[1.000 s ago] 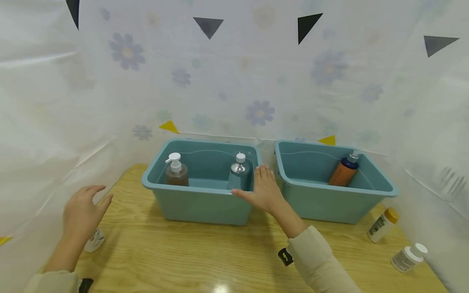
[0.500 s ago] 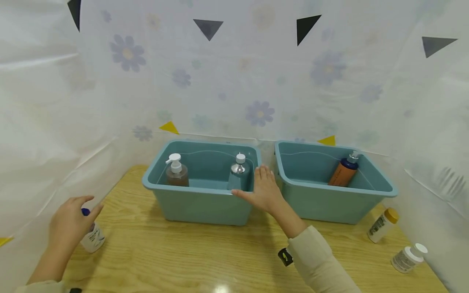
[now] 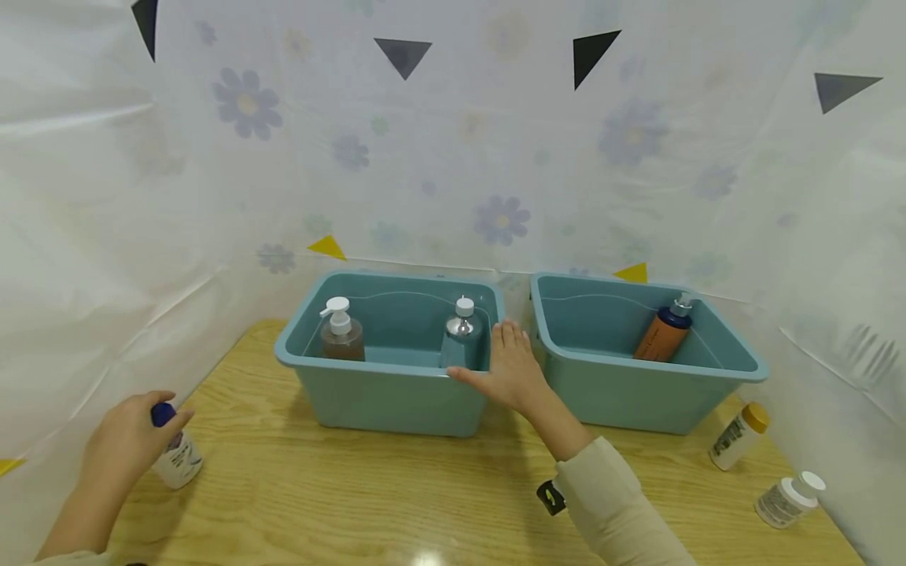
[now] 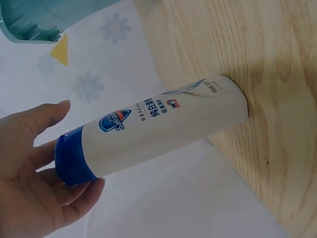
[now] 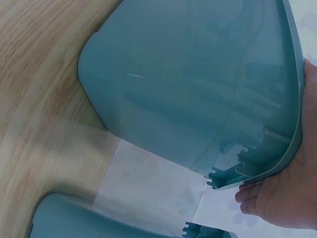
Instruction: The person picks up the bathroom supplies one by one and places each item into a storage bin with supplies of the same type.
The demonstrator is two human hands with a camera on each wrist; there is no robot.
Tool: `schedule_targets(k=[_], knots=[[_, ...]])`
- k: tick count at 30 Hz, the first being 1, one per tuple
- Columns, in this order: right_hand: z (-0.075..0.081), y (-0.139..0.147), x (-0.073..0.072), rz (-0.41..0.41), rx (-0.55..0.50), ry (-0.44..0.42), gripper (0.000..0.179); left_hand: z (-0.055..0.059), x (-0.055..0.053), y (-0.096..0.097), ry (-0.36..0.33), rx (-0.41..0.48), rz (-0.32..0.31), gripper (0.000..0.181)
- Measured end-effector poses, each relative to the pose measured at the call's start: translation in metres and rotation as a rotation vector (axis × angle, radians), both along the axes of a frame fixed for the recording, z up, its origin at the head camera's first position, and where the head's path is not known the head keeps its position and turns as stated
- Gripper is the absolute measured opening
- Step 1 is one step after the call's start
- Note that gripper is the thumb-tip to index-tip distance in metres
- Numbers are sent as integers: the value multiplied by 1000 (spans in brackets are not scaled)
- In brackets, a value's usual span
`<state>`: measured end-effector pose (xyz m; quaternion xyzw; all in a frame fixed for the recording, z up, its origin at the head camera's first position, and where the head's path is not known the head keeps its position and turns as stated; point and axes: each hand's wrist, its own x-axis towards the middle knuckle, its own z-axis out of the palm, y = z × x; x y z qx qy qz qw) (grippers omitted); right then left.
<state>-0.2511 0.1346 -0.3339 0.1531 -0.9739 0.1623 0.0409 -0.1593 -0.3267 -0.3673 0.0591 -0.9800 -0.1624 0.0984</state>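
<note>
My left hand [image 3: 116, 444] is around the blue cap of a white Safeguard bottle [image 4: 158, 126] that stands on the table at the left. In the left wrist view the thumb is spread apart from the cap [image 4: 73, 156], and the other fingers curve behind and below it. My right hand [image 3: 513, 371] rests on the right rim of the left blue-green bin [image 3: 396, 401], thumb along the front edge and fingers extended. Inside that bin are a brownish pump bottle [image 3: 343, 338] and a clear pump bottle [image 3: 462, 338].
A second blue-green bin [image 3: 644, 397] stands to the right with an orange pump bottle [image 3: 661, 334] leaning inside. A yellow-capped bottle [image 3: 738, 436] and a white-capped bottle [image 3: 789, 499] stand near the table's right edge. A flowered sheet [image 3: 439, 157] hangs behind.
My left hand has moved left and down to the bottle's blue cap, which now shows between thumb and fingers. The right hand and the bins have stayed in place.
</note>
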Motion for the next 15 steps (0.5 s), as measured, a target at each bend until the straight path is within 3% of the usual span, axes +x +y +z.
schedule_targets(k=[15], knots=[[1,0,0,-8,-2,-13,104,5,3,-6,-8,5,29,53]])
